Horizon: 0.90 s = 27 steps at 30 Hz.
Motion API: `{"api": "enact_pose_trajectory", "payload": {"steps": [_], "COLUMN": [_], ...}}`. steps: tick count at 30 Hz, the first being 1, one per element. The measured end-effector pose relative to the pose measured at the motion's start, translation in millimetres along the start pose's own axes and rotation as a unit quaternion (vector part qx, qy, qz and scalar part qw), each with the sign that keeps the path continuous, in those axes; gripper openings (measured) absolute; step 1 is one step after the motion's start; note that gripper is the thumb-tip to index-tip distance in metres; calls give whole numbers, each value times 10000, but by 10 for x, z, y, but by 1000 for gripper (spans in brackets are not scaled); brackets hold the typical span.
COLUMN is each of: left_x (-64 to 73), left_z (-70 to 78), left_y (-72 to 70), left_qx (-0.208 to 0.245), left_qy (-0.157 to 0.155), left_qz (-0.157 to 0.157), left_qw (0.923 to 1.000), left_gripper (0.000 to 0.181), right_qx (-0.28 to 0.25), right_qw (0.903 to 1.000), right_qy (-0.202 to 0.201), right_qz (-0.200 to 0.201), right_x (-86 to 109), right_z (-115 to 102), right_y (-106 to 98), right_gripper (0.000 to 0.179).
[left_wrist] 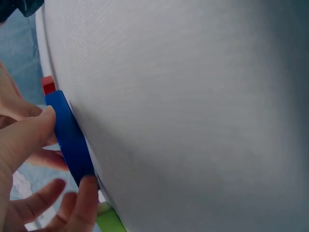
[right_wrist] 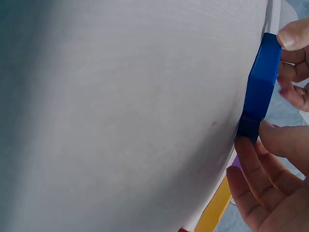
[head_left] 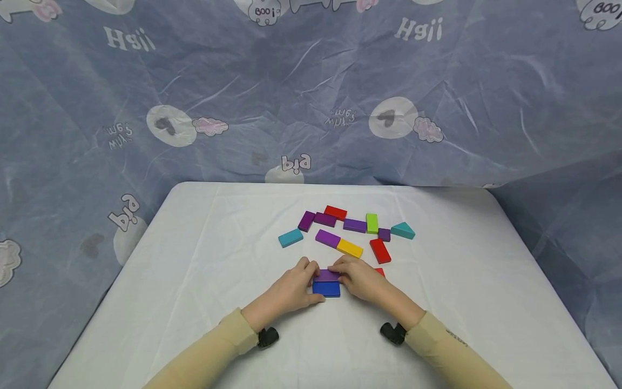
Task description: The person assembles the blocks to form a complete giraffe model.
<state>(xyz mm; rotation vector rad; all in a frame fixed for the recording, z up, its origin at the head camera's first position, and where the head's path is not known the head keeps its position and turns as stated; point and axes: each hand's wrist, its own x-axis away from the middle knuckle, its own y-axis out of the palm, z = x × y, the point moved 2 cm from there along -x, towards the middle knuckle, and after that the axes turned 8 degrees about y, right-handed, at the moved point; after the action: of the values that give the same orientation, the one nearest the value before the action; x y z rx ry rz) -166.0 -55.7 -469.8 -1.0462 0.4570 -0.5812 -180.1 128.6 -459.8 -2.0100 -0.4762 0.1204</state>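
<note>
A purple block lies right behind a blue block, long sides together, at the near middle of the white table. My left hand holds the left end of the pair: its thumb lies along the blue block's front left corner, its curled fingers by the purple block's left end. At the other end, my right hand grips the purple block, index finger over the far edge and thumb at the right end. In the right wrist view, the blue block stands out from the tabletop, with fingers from both hands around it.
Several loose blocks lie behind the hands: a yellow block end to end with another purple block, a turquoise block, a green block, a teal triangle and a red block. Another red block is partly hidden behind my right hand.
</note>
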Motion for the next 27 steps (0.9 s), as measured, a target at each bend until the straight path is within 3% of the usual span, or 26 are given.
{"api": "enact_pose_trajectory", "payload": {"steps": [6,12,20,27], "left_x": [-52,-99,-115,-144], "left_z": [61,82,53,10], "left_y": [14,55,44,37], "left_qx": [-687,-1275,-768,-351], "left_qy": [-34,-114,-211,-190], "left_qz": [-79,-315,-334,-369], "left_qw": [9976,9913,9963,9985], "left_gripper": [70,70,68,72], "right_qx": [-75,-76,203,287], "right_qw": [9999,9993,9916,9915], "right_qy": [-65,-17,546,935], "right_qz": [90,366,1155,861], "right_x": [15,3,-168,-302], "right_z": [15,64,240,347], "right_y": [-14,-76,-282,-284], "right_gripper": [31,28,28,38]}}
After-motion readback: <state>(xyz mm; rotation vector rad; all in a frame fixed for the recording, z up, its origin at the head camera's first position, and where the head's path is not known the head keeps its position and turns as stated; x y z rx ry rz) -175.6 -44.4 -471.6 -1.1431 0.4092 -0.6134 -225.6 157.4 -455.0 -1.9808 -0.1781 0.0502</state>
